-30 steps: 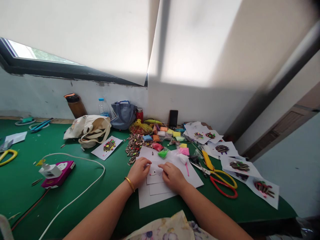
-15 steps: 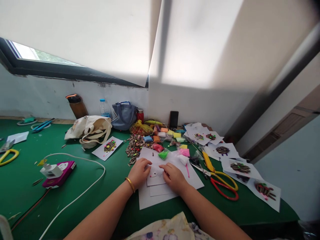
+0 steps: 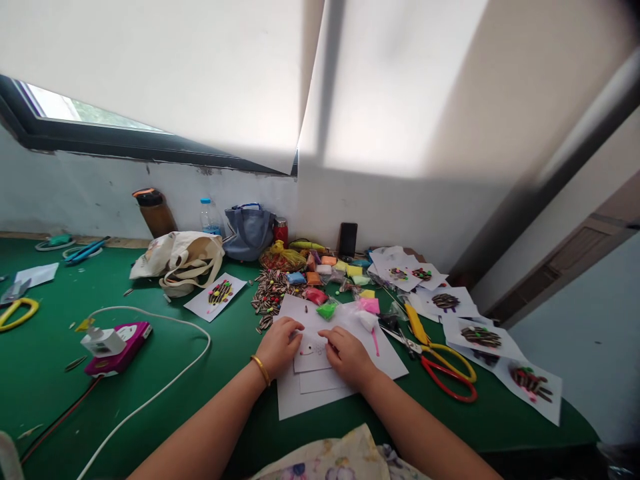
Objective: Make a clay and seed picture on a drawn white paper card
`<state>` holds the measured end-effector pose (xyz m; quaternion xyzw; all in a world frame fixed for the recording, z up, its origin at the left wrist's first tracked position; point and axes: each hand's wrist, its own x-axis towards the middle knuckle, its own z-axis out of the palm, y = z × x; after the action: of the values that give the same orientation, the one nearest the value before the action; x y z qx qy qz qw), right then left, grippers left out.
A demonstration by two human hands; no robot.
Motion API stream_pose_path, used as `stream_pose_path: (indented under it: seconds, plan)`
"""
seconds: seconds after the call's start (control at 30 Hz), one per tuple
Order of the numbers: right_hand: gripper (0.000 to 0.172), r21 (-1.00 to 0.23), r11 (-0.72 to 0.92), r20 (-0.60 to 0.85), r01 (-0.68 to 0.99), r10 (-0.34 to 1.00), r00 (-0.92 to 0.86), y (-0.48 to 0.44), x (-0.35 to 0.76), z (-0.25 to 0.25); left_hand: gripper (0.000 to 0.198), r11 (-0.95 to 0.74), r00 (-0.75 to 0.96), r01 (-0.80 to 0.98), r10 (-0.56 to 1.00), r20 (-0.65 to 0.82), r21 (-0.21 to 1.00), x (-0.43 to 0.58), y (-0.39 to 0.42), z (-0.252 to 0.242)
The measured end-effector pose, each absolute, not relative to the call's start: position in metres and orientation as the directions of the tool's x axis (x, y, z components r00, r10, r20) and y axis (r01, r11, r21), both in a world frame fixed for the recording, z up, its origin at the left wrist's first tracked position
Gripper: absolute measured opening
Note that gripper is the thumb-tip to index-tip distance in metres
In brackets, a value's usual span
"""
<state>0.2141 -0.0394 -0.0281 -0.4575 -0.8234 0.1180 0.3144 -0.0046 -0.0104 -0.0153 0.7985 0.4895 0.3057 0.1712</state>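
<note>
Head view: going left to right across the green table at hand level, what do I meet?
Yellow-handled scissors, magenta case, left hand, right hand, red-handled scissors, paper sheet with seed picture.

just one head cam, worn up top, facing forward and down, sitting over the near edge of the table (image 3: 60, 347), pretty close to the left hand (image 3: 280, 347) and right hand (image 3: 349, 359), super wide, catching the far wall (image 3: 150, 200) too
</note>
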Motion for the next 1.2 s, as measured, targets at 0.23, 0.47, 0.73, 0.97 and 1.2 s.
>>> stream_pose_path:
  seconds: [0.23,0.47,0.73,0.97,1.2]
  plan:
    - [0.035,-0.485,0.548,0.406,0.681,0.831,-0.380,-0.0393,0.2145,-0.0275,0.019,-0.460,0.336,0.683,0.887,0.316,0.567,-0.0045,-0.0108,-0.0149]
    - [0.035,-0.487,0.546,0.409,0.681,0.832,-0.374,-0.0398,0.2149,-0.0265,0.020,-0.469,0.340,0.682,0.883,0.324,0.561,-0.0048,-0.0093,-0.0177]
    - [0.035,-0.491,0.543,0.399,0.681,0.835,-0.379,-0.0403,0.2148,-0.0246,0.019,-0.465,0.332,0.683,0.885,0.327,0.563,-0.0048,-0.0105,-0.0170]
    - [0.035,-0.492,0.537,0.387,0.685,0.840,-0.380,-0.0398,0.2146,-0.0254,0.019,-0.453,0.329,0.683,0.891,0.312,0.574,-0.0046,-0.0098,-0.0149]
    - [0.034,-0.492,0.526,0.374,0.693,0.847,-0.378,-0.0388,0.2143,-0.0271,0.019,-0.457,0.310,0.661,0.888,0.339,0.595,-0.0047,-0.0099,-0.0152]
